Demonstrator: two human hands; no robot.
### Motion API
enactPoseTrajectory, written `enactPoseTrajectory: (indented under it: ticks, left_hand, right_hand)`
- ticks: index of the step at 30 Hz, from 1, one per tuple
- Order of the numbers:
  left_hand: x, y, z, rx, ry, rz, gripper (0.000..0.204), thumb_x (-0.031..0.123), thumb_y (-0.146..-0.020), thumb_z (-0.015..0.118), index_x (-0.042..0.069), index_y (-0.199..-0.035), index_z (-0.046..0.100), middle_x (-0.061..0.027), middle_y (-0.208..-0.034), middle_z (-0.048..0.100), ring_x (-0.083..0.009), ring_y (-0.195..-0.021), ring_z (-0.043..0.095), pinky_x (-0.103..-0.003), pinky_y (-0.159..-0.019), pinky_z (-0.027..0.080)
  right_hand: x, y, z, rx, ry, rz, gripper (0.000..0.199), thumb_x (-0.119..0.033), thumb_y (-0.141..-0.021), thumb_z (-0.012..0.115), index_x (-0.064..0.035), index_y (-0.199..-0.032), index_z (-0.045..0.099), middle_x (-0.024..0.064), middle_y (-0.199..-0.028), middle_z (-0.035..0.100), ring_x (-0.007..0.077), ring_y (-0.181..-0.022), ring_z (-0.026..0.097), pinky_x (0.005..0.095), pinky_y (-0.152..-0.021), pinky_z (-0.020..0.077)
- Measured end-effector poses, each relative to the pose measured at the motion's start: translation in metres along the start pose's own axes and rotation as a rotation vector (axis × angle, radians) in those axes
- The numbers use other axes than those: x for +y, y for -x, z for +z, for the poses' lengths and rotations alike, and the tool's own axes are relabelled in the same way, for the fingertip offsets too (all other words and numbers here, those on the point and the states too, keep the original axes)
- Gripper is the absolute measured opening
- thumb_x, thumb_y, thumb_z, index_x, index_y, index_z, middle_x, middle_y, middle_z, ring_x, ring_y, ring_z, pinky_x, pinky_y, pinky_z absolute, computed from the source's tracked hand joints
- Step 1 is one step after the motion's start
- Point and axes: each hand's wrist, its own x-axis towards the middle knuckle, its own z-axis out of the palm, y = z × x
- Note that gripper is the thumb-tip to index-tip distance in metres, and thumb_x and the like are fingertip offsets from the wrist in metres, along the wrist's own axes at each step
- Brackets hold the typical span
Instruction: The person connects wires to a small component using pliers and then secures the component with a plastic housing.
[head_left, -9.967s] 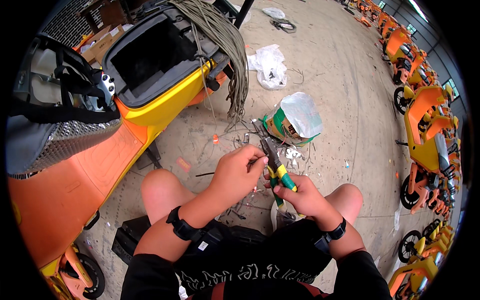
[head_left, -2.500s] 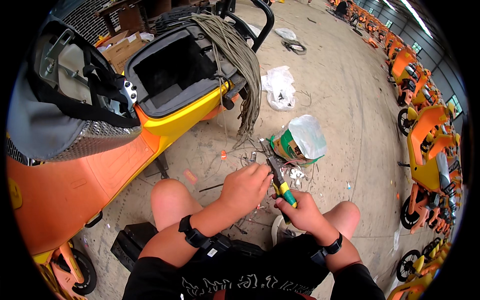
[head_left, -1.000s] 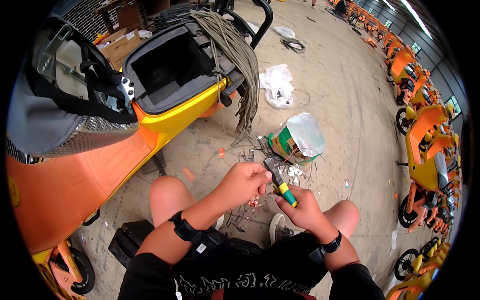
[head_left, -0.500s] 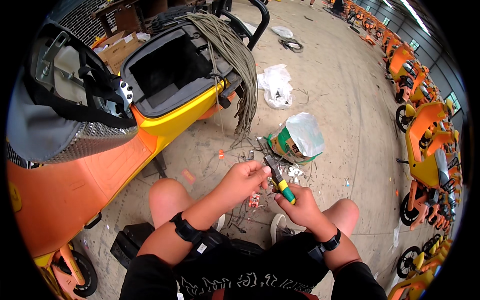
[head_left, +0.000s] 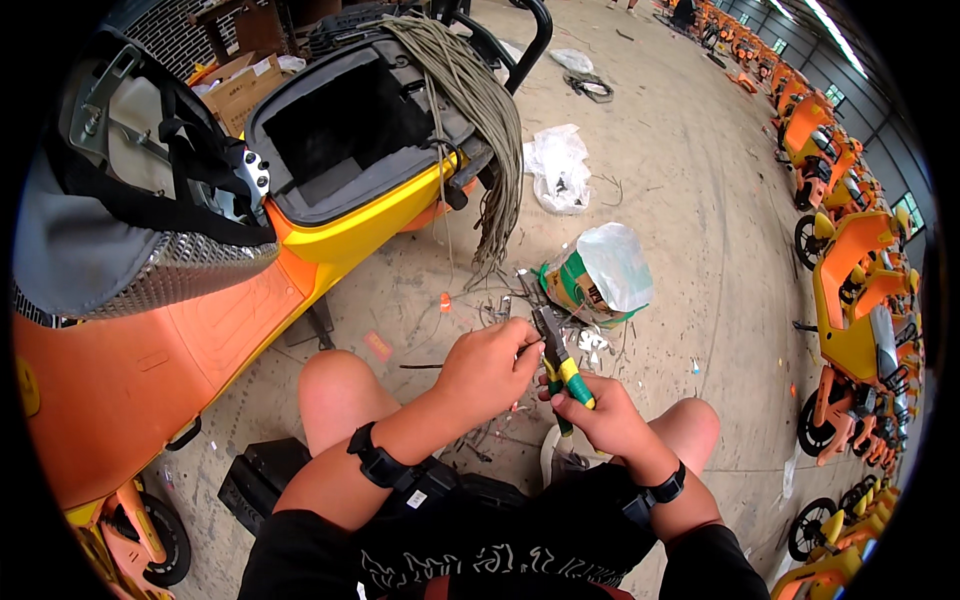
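Observation:
My right hand [head_left: 605, 412] is closed around the handles of green-and-yellow pliers [head_left: 570, 372]. Their two handles stand apart and the dark jaws point up and away from me. Close against the jaws, my left hand [head_left: 488, 366] pinches a thin dark wire [head_left: 420, 366], whose tail sticks out to the left. The wire's other end, by the jaws, is mostly hidden behind my fingers, so I cannot tell whether the jaws touch it. Both hands are between my knees, above the floor.
A green bucket [head_left: 563, 278] with a clear plastic bag [head_left: 614, 266] in it stands just beyond my hands, scraps around it. On the left is an orange-yellow scooter [head_left: 235, 310] with a cord bundle [head_left: 455, 100] over it. Parked scooters [head_left: 850, 290] line the right.
The pliers' handles have spread, so the second handle now shows. The wire's tail has come into view left of my left hand. Both hands stay nearly in place.

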Motion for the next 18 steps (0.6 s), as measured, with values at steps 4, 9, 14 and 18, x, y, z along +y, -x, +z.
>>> enactPoseTrajectory:
  ticks: [4, 9, 14, 18]
  left_hand:
    - [-0.002, 0.002, 0.001, 0.007, -0.183, 0.068, 0.015, 0.019, -0.094, 0.066, 0.005, -0.095, 0.06, -0.0119, -0.078, 0.068, -0.0337, -0.067, 0.067, -0.047, -0.06, 0.053]
    - [0.0, 0.004, 0.002, 0.035, -0.225, 0.108, 0.015, 0.019, -0.094, 0.066, 0.006, -0.095, 0.059, -0.0104, -0.078, 0.067, -0.0336, -0.069, 0.067, -0.046, -0.06, 0.053]
    - [-0.001, 0.003, 0.005, 0.098, -0.302, 0.22, 0.015, 0.018, -0.093, 0.068, 0.006, -0.095, 0.06, -0.0108, -0.075, 0.065, -0.0339, -0.066, 0.066, -0.044, -0.057, 0.052]
    - [-0.002, 0.004, 0.005, 0.027, -0.309, 0.166, 0.014, 0.017, -0.093, 0.07, 0.005, -0.096, 0.064, -0.0116, -0.07, 0.063, -0.032, -0.059, 0.064, -0.043, -0.055, 0.05]
  right_hand:
    - [-0.002, 0.0, 0.003, 0.038, 0.085, -0.027, 0.026, -0.015, -0.099, 0.067, 0.0031, -0.118, 0.069, 0.0005, -0.09, 0.067, 0.0066, -0.077, 0.056, 0.0258, -0.067, 0.0482]
    - [-0.012, 0.003, 0.008, 0.12, 0.116, -0.008, 0.024, -0.018, -0.095, 0.07, 0.0051, -0.09, 0.065, 0.0145, -0.083, 0.062, 0.0252, -0.071, 0.058, 0.0373, -0.071, 0.0489]
    - [-0.016, 0.004, 0.009, 0.166, 0.196, 0.007, 0.025, -0.02, -0.094, 0.07, 0.0048, -0.091, 0.066, 0.0173, -0.085, 0.065, 0.0309, -0.072, 0.062, 0.0393, -0.07, 0.0506]
    - [-0.018, 0.005, 0.009, 0.185, 0.259, -0.08, 0.022, -0.018, -0.094, 0.07, 0.0037, -0.097, 0.069, 0.017, -0.09, 0.068, 0.0288, -0.076, 0.064, 0.038, -0.072, 0.0516]
